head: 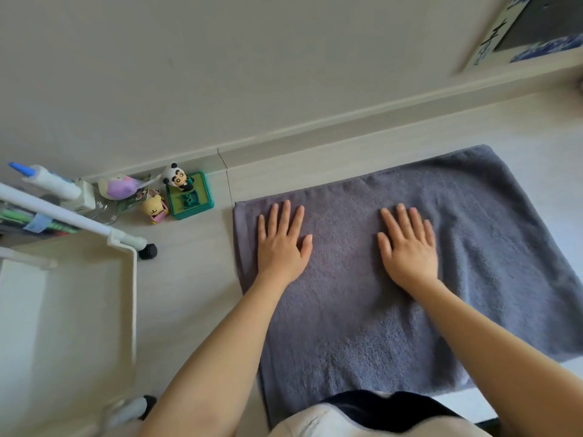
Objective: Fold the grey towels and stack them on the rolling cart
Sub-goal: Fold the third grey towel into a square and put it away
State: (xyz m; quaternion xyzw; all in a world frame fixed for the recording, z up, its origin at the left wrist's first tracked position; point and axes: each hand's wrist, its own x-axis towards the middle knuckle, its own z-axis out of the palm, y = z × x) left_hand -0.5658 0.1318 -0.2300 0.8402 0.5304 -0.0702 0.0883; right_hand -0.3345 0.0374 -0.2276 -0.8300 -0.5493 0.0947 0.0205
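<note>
A grey towel lies spread on the pale floor, its far edge near the skirting board. It looks folded over once, with a second layer showing along the right side. My left hand rests flat on the towel's far left part, fingers straight and spread. My right hand lies flat on the towel to the right of it, palm down, fingers straight. The white rolling cart stands at the left; its top tray shows nothing in it.
Small toys sit by the wall left of the towel: a panda figure on a green box, a yellow bear, a purple plush. A cart wheel is nearby. A framed picture leans at the far right.
</note>
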